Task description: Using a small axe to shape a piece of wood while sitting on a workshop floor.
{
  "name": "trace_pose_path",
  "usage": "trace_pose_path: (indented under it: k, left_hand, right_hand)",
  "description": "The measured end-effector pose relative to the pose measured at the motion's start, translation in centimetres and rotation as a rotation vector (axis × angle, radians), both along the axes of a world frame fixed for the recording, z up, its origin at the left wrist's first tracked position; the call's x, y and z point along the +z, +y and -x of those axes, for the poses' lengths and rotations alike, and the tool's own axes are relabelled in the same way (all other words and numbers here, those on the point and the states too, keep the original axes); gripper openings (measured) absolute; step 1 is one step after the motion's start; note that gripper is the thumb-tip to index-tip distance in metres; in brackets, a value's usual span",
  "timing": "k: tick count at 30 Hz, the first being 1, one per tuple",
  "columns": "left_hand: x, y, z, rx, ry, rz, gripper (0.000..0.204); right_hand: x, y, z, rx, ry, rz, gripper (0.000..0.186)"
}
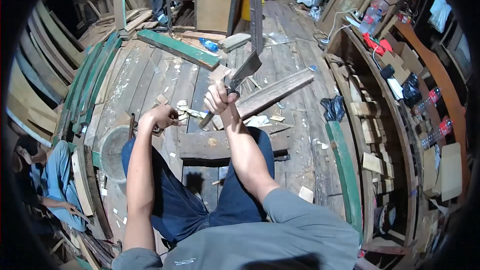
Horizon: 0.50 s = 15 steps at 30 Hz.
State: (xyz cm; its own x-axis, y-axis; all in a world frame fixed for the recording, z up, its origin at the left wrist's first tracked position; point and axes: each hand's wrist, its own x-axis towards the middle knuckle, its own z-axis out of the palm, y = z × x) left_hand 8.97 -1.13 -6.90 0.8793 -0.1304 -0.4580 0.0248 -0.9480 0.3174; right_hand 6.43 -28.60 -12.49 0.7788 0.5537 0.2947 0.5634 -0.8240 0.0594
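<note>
My right hand (220, 97) is closed round the handle of a hatchet (247, 67), whose broad dark blade points up and away to the right. The handle's lower end sticks out below my fist. My left hand (159, 117) is curled above my left knee, its fingers bent inward; what it holds, if anything, is hidden. Between my knees lies a thick wooden block (212, 142). Pale wood chips (185, 110) are scattered just past it, between my two hands. A weathered beam (275, 95) lies on the floor beyond my right hand.
A grey basin (114, 150) stands by my left knee. Green-painted boards (177, 49) lie ahead, with more stacked at left. At right, a long wooden frame (400, 135) holds small wood blocks. Another person (62, 185) sits at far left. Plastic bottles (437, 134) lie at far right.
</note>
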Motion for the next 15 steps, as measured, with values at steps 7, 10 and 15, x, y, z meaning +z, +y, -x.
trace_pose_path:
  k: [7,10,15]
  left_hand:
    - [0.1,-1.9,-1.6,-0.079,0.015,-0.021,0.044]
    - [0.2,-1.0,0.0,-0.032,-0.024,-0.074,0.043]
    - [0.6,-2.2,-0.6,0.007,0.046,-0.022,0.041]
  right_hand:
    - [4.8,-4.1,4.2,-0.181,-0.341,0.750,0.039]
    - [2.8,-3.7,4.3,-0.068,0.143,-0.152,0.041]
    - [4.5,-4.1,4.6,-0.102,-0.398,0.905,0.045]
